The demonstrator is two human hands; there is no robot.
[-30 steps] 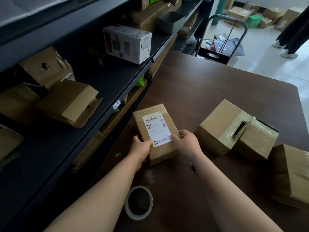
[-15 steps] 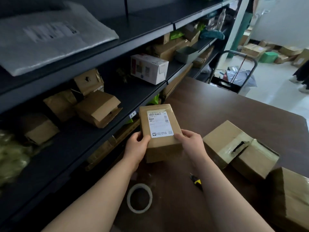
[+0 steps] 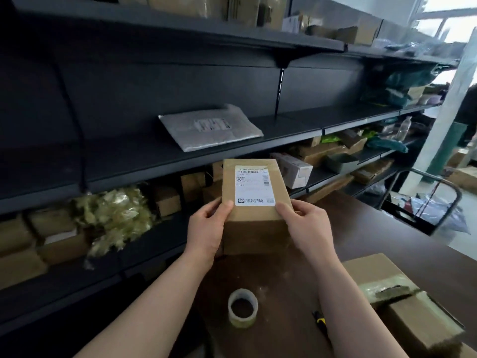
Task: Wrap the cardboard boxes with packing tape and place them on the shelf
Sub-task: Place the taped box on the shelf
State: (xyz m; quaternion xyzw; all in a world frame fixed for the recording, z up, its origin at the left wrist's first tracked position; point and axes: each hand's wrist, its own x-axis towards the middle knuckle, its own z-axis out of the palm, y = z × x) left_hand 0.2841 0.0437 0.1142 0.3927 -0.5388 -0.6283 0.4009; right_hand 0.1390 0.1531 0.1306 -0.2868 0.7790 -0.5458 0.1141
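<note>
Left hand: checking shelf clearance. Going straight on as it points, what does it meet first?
The left hand, holding the labelled box, would probably meet the front edge of the shelf first; depth is unclear.

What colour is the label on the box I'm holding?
White with black print, on the brown box; head view.

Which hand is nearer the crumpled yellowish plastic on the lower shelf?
Left. The left hand grips the labelled box at its left edge, just right of the crumpled plastic; the right hand grips the box's opposite edge, farther right.
</note>
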